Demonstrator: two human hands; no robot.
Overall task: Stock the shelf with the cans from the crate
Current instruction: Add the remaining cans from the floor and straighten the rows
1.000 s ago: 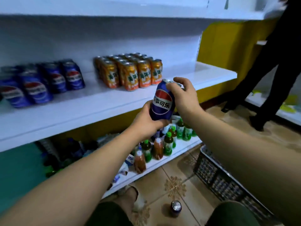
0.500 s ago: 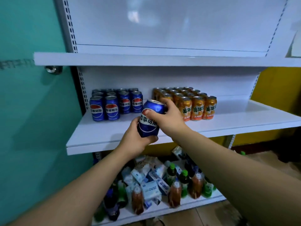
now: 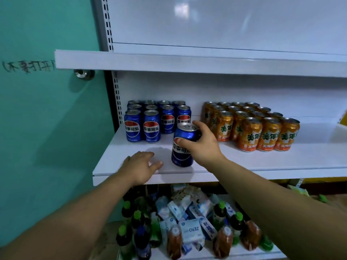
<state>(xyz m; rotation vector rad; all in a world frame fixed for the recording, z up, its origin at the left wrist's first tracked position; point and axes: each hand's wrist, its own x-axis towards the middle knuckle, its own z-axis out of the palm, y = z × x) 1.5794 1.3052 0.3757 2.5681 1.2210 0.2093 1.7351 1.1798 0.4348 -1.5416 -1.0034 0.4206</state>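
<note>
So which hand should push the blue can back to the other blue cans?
Probably the right. The right hand grips the blue can, upright near the front of the shelf, just ahead of the row of blue cans. The left hand lies open on the shelf beside it, holding nothing.

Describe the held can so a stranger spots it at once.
On the white middle shelf, blue cans stand left and orange cans right. In front of the gap between them is a lone blue can. Only it stands apart, gripped by the right hand.
</note>
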